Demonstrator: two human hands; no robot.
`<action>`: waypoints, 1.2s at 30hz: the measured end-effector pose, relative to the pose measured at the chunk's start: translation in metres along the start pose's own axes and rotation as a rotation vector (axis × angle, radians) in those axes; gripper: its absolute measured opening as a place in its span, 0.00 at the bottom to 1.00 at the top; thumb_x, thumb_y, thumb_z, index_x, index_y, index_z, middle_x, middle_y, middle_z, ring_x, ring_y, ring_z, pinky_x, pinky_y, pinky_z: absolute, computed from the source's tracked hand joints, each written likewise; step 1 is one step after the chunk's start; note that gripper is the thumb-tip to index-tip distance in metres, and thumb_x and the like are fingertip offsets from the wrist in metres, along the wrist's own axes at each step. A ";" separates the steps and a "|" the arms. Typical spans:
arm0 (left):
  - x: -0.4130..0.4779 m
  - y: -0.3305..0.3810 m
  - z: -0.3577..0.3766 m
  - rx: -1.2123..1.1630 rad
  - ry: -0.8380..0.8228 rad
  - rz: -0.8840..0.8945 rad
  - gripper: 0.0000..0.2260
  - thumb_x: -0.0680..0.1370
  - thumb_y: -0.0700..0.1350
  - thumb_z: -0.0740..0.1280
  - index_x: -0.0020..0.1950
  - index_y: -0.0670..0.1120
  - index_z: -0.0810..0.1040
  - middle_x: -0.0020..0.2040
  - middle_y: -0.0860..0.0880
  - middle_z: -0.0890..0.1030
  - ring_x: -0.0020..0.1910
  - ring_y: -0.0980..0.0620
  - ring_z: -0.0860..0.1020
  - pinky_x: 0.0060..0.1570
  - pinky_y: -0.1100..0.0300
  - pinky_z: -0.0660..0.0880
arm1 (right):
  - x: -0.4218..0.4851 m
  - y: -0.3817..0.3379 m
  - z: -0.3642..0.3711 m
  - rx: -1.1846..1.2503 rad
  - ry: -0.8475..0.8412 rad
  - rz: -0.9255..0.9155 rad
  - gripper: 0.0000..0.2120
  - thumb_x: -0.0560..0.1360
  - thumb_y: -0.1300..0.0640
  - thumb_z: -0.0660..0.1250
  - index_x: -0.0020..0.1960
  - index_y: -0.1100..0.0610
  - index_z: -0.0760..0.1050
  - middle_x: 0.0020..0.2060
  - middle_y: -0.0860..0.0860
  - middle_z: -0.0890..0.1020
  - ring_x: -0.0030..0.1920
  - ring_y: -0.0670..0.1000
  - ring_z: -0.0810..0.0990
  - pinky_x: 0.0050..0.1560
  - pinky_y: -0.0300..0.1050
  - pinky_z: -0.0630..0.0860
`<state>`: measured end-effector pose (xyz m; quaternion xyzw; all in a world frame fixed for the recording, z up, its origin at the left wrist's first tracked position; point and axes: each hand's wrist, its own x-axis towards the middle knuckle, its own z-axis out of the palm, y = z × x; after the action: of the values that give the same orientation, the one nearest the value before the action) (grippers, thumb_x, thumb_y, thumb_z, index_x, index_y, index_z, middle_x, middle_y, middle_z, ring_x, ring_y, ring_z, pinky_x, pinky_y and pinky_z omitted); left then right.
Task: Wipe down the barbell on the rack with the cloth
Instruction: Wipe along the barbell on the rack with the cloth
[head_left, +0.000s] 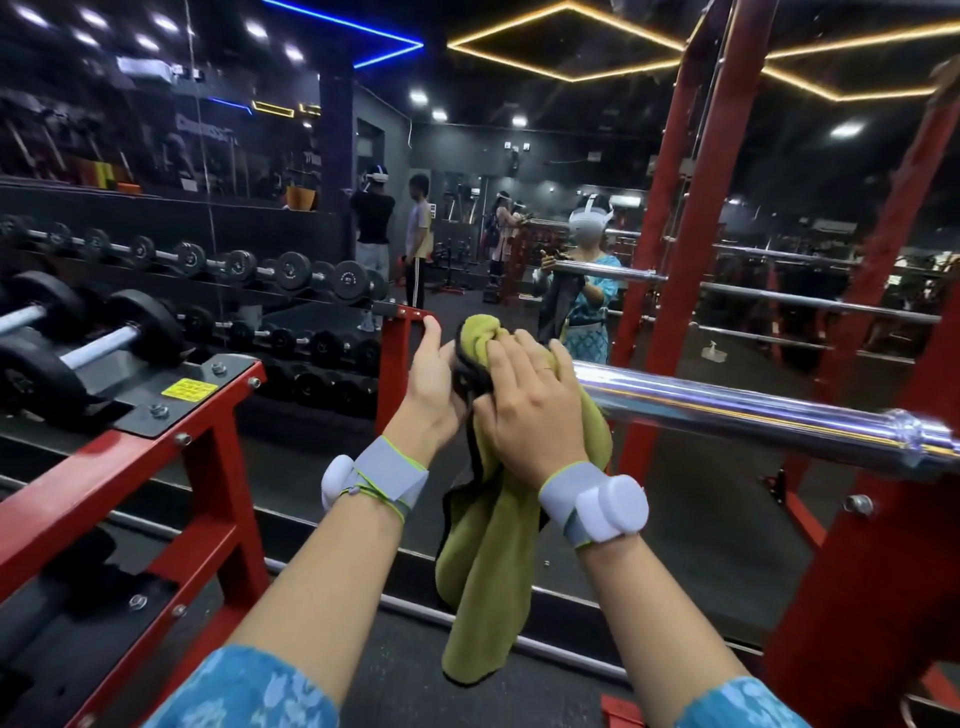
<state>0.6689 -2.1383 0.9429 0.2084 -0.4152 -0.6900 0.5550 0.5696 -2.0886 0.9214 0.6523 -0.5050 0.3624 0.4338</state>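
Note:
A shiny chrome barbell (737, 402) lies across the red rack, its sleeve end pointing left toward the middle of the view. An olive-green cloth (488, 545) with a dark edge is bunched over that end and hangs down below it. My right hand (530, 400) lies on top of the cloth, pressing it around the bar's end. Beside it, my left hand (434, 379) grips the bunched cloth from the left, fingers curled into it. Both wrists wear grey bands with white pods.
A red dumbbell rack (171, 467) with black dumbbells (93, 343) stands close on the left. Red uprights (691, 223) of the barbell rack rise at right. A mirror ahead reflects me and the bar; several people (395, 244) stand farther back.

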 end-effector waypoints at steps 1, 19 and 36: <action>0.001 0.000 0.000 0.029 -0.012 0.002 0.34 0.81 0.62 0.43 0.56 0.35 0.76 0.47 0.39 0.79 0.42 0.48 0.79 0.43 0.62 0.75 | -0.002 0.004 -0.001 -0.013 0.007 0.040 0.21 0.70 0.54 0.57 0.54 0.64 0.79 0.51 0.58 0.82 0.55 0.59 0.80 0.62 0.59 0.64; -0.001 -0.001 0.013 0.092 0.071 0.056 0.24 0.82 0.56 0.49 0.44 0.40 0.76 0.28 0.47 0.79 0.24 0.56 0.76 0.27 0.66 0.72 | 0.006 0.010 -0.011 -0.044 -0.029 0.162 0.18 0.70 0.50 0.57 0.47 0.61 0.78 0.39 0.56 0.80 0.41 0.59 0.78 0.61 0.58 0.70; 0.005 -0.014 0.028 0.265 0.324 0.230 0.14 0.81 0.44 0.57 0.41 0.44 0.79 0.33 0.44 0.75 0.33 0.50 0.74 0.24 0.69 0.70 | -0.005 0.093 -0.066 -0.097 -0.111 0.531 0.24 0.66 0.42 0.42 0.37 0.58 0.69 0.36 0.62 0.80 0.43 0.62 0.77 0.66 0.53 0.61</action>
<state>0.6379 -2.1330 0.9482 0.3387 -0.4285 -0.5193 0.6573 0.4751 -2.0359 0.9593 0.4944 -0.6982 0.4023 0.3260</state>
